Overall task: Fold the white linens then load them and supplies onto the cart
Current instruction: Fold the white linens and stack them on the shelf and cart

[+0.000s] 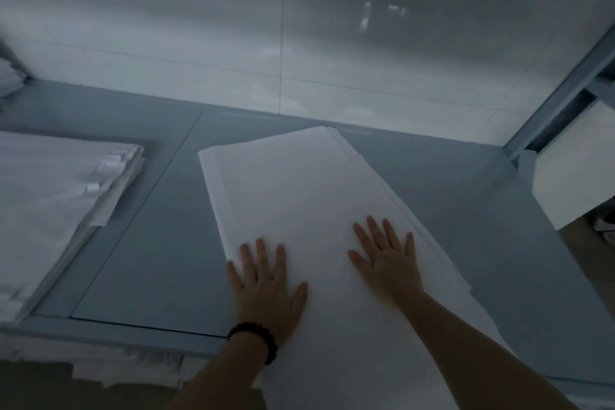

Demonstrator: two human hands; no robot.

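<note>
on the counter (pixel 149 260), a long white linen (pixel 299 196) lies under two flat hands

at the middle of the counter the linen lies folded into a long narrow band. layered edges show along its right side, and its near end runs off the front edge toward the person. i judge it only partly folded, with the folds across its length not yet made. to the left, well apart, a stack of folded linens (pixel 56 183) sits on the same counter, so some folding seems done. no cart or supplies are in view, so loading looks not yet begun. the left hand (pixel 266 289), a dark bead bracelet (pixel 256 338) at its wrist, lies open and palm down, fingers straight and spread near the linen's left edge. the right hand (pixel 387 263) lies the same way near it, toward the right edge. neither grips anything. behind stands a pale tiled wall (pixel 299 43).
</note>
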